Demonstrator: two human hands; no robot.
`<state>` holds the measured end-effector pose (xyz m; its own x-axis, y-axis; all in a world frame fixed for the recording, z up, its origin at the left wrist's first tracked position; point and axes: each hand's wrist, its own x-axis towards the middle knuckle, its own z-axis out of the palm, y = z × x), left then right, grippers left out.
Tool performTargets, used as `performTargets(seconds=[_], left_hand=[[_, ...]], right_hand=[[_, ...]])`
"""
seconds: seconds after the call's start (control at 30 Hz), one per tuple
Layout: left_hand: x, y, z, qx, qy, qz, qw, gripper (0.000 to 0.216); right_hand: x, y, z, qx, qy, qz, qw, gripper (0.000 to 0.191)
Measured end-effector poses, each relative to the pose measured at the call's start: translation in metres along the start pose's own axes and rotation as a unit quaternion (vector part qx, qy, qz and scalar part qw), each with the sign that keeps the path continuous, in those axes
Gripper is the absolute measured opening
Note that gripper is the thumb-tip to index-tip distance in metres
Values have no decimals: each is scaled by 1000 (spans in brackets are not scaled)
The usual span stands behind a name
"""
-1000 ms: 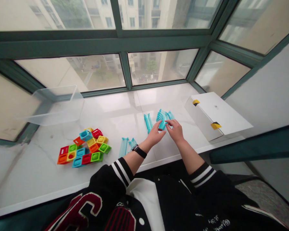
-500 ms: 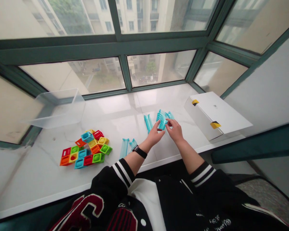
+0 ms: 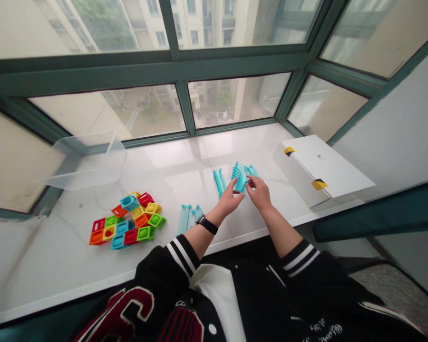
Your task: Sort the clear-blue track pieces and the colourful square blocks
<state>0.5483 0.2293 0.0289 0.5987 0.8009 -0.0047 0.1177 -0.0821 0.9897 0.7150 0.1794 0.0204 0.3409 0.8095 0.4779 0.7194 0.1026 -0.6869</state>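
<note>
My left hand (image 3: 229,200) and my right hand (image 3: 259,193) meet over a curved, ribbed, clear-blue plastic track piece (image 3: 239,174) on the white window ledge (image 3: 171,166). Both hands pinch the near end of that curved piece with their fingertips. A straight blue track piece (image 3: 219,182) lies just left of my left hand. Two more straight blue track pieces (image 3: 187,217) lie near the ledge's front edge, beside my left wrist with its black watch.
A cluster of several coloured square frame blocks (image 3: 128,222) lies at the left. A clear plastic bin (image 3: 87,159) stands tilted at the back left. A white box with yellow-black tape (image 3: 319,171) sits at the right. Green-framed windows surround the ledge.
Both hands stay on the curved blue piece in the same spot. Only the camera view has shifted slightly.
</note>
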Motion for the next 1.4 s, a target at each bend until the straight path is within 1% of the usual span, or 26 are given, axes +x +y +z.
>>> performTargets(seconds=[0.1,0.2,0.3,0.4,0.47,0.53,0.6,0.67,0.73,0.83,0.93,1.0,1.13,1.2,1.27,1.33,1.4], left_hand=[[-4,6,-6,-10,5,3,1000,79],[-17,17,-26,-21,17,22,999,68],[-39,28,-62,-6,22,54,998,53],[-71,33,-106,44,63,73,994,44],[-95,29,-135,71,102,57,991,41],[-121,21,-159,86,155,23,984,40],[-147,11,-176,113,192,-9,975,41],[-172,0,-187,146,219,-18,965,38],[-194,-13,-190,197,229,-30,953,34],[-217,-35,-185,253,219,-23,942,32],[-228,-56,-174,280,214,12,936,37],[-229,-66,-167,293,215,18,931,38],[-223,-70,-156,330,194,7,924,33],[-219,-68,-151,363,179,1,914,29],[-217,-66,-147,389,174,1,905,27],[-216,-65,-145,400,171,9,901,27],[-216,-65,-145,402,166,20,900,28]], right_hand=[[-3,4,-1,1,1,1,1000,37],[-11,10,-6,8,12,17,1000,42],[-27,13,-12,17,24,51,998,44],[-49,14,-16,20,21,68,997,37],[-65,15,-17,26,-8,64,998,31],[-79,15,-15,32,-49,53,997,27],[-91,14,-11,32,-84,37,995,25],[-98,10,-5,30,-113,19,993,24],[-101,2,2,32,-135,4,990,25],[-102,-13,17,42,-161,-14,986,24],[-104,-30,34,53,-186,-31,981,24],[-107,-41,45,63,-202,-42,976,26],[-116,-65,66,75,-262,-85,958,35],[-119,-76,73,62,-289,-106,949,41],[-121,-85,78,40,-303,-123,944,45],[-122,-90,81,21,-310,-140,940,44],[-122,-91,83,9,-313,-149,938,39]])
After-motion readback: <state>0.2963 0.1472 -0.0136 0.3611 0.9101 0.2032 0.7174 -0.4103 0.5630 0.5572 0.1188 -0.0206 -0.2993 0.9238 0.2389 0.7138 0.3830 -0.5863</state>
